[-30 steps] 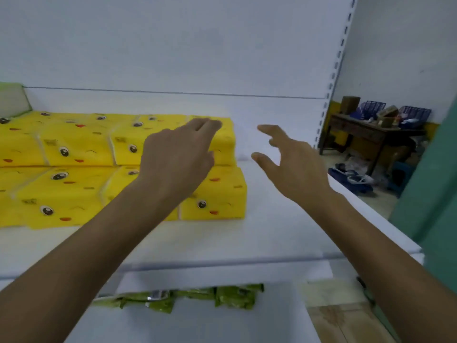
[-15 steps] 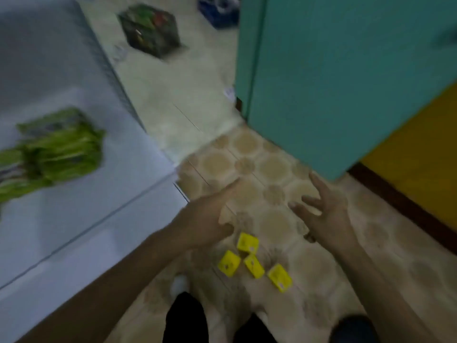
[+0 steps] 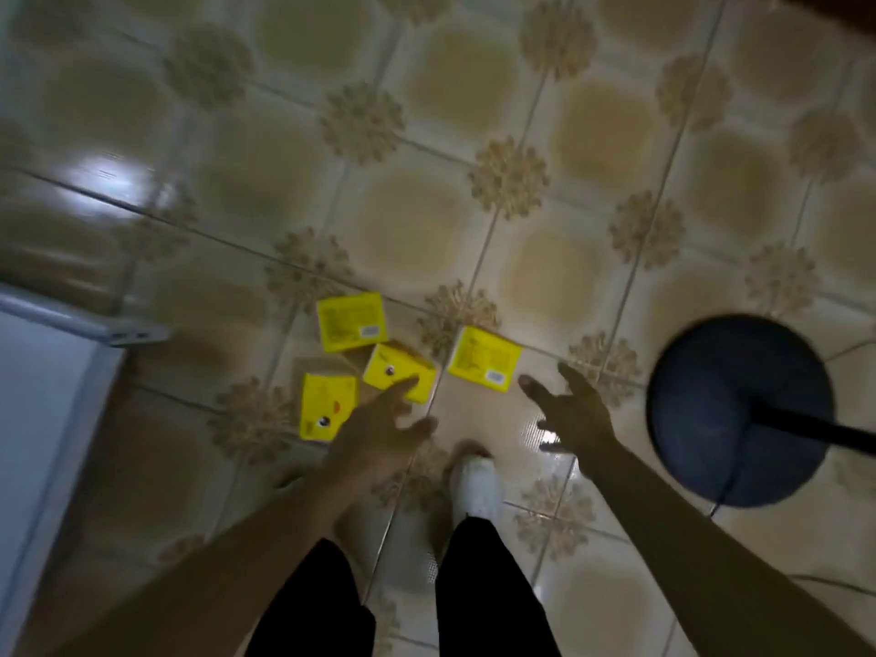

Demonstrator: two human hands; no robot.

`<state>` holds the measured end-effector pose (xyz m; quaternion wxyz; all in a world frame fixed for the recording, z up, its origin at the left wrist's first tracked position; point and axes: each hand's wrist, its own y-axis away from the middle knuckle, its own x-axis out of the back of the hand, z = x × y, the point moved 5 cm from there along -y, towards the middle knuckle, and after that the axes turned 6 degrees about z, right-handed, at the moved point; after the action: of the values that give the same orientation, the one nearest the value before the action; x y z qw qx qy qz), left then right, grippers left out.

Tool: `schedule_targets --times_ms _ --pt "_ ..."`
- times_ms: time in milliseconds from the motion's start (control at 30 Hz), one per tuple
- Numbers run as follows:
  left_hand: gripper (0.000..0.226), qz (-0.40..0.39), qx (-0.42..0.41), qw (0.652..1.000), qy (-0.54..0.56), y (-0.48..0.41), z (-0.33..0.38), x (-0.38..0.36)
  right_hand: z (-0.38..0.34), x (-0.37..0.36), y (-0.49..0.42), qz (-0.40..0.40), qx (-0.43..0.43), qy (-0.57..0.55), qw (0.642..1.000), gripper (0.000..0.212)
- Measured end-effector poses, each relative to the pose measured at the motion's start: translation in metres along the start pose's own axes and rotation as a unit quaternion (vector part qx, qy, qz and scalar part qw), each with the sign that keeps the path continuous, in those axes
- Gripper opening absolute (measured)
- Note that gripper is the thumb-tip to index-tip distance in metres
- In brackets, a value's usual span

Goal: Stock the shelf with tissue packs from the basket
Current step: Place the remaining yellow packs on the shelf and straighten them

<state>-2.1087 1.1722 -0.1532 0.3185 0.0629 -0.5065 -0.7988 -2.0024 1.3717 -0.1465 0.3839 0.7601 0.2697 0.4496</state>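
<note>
Four yellow packs lie flat on the floor, loosely clustered ahead of the feet; no basket in view

Left hand: fingers straight, loosely together, tips over the middle pack; contact cannot be told

Right hand: fingers spread, holding nothing, tips just short of the right pack. That pack lies ahead and slightly left of them, long axis across the reach

Judgement: each hand has its own nearest pack; left is closer
</note>
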Motion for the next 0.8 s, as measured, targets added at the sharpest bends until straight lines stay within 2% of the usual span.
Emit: schedule_targets --times_ms 100,167,233,333,367,500,633,733,800 --pt "0.064 -0.013 0.043 0.996 0.079 -0.102 -0.005 -0.043 0.03 -0.042 -0.09 -0.022 -0.02 -0.02 0.999 0.088" --pt "0.065 -0.018 0.053 0.997 0.045 -0.151 -0.006 -0.074 0.045 -0.064 -0.135 -0.05 -0.028 -0.018 0.998 0.089" --pt "0.051 -0.035 0.082 0.995 0.042 -0.184 -0.022 -0.097 0.056 -0.078 -0.164 -0.069 -0.026 0.017 0.997 0.087" --pt "0.026 -0.038 0.104 0.993 0.033 -0.199 -0.024 -0.108 0.065 -0.091 -0.176 -0.102 -0.014 0.018 0.995 0.06" --pt "0.025 -0.036 0.098 0.994 0.036 -0.196 -0.022 -0.106 0.063 -0.091 -0.169 -0.104 -0.005 0.005 0.995 0.053" --pt "0.031 -0.018 0.062 0.995 0.082 -0.137 0.019 -0.076 0.033 -0.064 -0.105 -0.086 0.03 -0.122 0.988 0.056" --pt "0.051 -0.001 0.046 0.988 0.149 -0.048 0.085 -0.032 -0.016 -0.014 -0.002 -0.083 0.067 -0.237 0.966 0.052" --pt "0.035 0.025 0.004 0.964 0.263 0.025 0.139 0.001 -0.06 0.025 0.077 -0.055 0.114 -0.322 0.938 0.063" --pt "0.024 0.05 -0.043 0.935 0.348 0.077 0.174 0.024 -0.09 0.051 0.132 -0.029 0.146 -0.379 0.914 0.06"
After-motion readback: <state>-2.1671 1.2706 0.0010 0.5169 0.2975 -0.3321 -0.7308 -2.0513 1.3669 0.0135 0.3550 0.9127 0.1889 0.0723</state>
